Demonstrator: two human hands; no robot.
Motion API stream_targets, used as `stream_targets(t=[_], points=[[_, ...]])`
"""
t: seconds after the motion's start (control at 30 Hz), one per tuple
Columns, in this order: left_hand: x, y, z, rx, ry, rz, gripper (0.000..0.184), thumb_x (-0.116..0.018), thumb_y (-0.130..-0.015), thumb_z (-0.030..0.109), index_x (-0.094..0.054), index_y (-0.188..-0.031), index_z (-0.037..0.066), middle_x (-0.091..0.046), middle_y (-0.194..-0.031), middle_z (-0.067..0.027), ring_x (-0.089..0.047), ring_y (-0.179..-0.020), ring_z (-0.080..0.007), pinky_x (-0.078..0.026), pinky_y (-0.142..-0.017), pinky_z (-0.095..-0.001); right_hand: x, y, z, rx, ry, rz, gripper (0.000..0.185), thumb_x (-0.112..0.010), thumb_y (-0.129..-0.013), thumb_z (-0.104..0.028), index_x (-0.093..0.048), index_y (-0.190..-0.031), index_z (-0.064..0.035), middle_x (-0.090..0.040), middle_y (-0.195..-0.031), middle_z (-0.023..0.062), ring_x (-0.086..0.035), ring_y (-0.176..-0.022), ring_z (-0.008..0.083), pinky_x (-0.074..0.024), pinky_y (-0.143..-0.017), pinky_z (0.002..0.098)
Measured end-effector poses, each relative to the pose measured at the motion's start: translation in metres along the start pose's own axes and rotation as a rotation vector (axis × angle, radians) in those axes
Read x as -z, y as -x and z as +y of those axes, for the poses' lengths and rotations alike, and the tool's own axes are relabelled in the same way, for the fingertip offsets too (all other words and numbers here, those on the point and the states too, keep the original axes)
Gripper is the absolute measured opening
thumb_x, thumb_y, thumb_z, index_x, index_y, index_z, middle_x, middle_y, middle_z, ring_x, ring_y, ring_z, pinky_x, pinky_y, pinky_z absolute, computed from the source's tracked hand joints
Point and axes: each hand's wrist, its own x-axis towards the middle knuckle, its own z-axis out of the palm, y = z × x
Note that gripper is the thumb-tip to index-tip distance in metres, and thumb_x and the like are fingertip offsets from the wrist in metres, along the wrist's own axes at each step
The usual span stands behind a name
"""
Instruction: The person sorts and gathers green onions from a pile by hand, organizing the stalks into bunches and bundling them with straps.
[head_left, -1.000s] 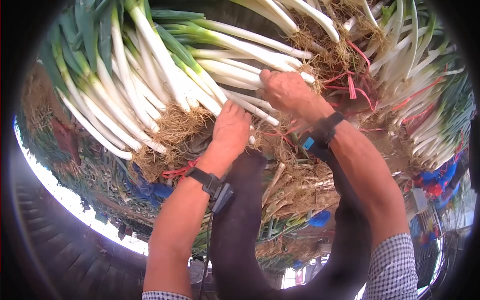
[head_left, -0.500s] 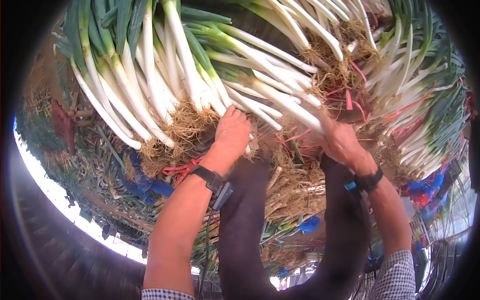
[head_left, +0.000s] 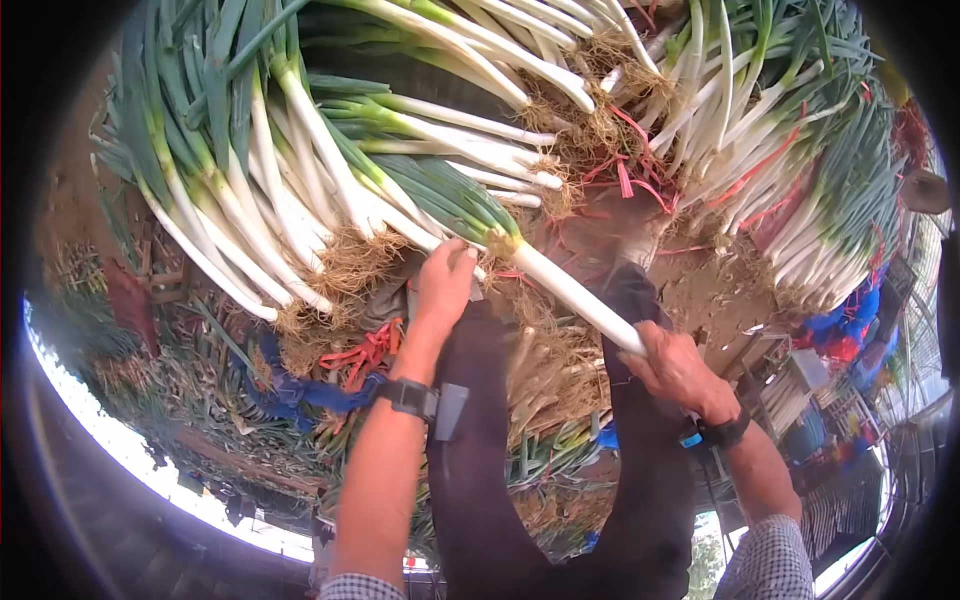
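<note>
The right hand (head_left: 680, 370) is clenching 1 long white-and-green leek (head_left: 572, 297), slanting up-left past the left hand (head_left: 443, 290) (finger grip unclear).

Left heap (head_left: 225, 195) lies at left; right heap (head_left: 820, 215) at far right, beyond the right hand (head_left: 675, 365). Rear heap (head_left: 520, 61) lies between them. Leek (head_left: 575, 292) slants down to the right hand, right of the left hand (head_left: 443, 290). Ties (head_left: 362, 352) lie before left heap. Litter (head_left: 555, 395), indistinctly seen, apparently lies between the legs (head_left: 472, 440).
</note>
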Motion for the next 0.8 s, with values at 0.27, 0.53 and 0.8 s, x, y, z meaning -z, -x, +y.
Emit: stream_targets(t=[0.27,0.53,0.8], points=[[-0.076,0.027,0.020,0.385,1.673,-0.248,0.082,-0.047,-0.093,0.071,-0.041,-0.149,0.011,-0.046,-0.151,-0.0123,-0.043,-0.135,-0.0330,-0.034,-0.114,-0.0505,0.038,0.149,0.009,-0.105,0.004,-0.119,0.031,-0.071,-0.088,-0.026,-0.054,-0.098,-0.0024,-0.064,-0.079,0.0202,-0.064,-0.070,0.0425,-0.0508,-0.064,0.0511],[-0.171,0.055,0.063,0.429,1.605,-0.457,0.061,-0.076,-0.089,0.034,-0.052,-0.140,0.009,-0.058,-0.138,-0.0105,-0.053,-0.129,-0.0328,-0.036,-0.114,-0.0555,-0.019,0.347,0.118,-0.634,-0.008,-0.150,0.026,-0.070,-0.086,-0.022,-0.057,-0.101,-0.0054,-0.067,-0.088,0.0185,-0.068,-0.085,0.0394,-0.0526,-0.073,0.0493],[-0.280,0.103,0.293,0.117,0.874,-0.847,0.042,-0.064,-0.098,0.021,-0.055,-0.136,0.006,-0.061,-0.130,-0.0066,-0.059,-0.119,-0.0222,-0.046,-0.106,-0.0399,-0.163,0.342,0.181,-0.773,-0.622,0.076,0.034,-0.070,-0.087,-0.018,-0.059,-0.117,-0.0051,-0.070,-0.098,0.0164,-0.069,-0.089,0.0253,-0.0552,-0.079,0.0412]])
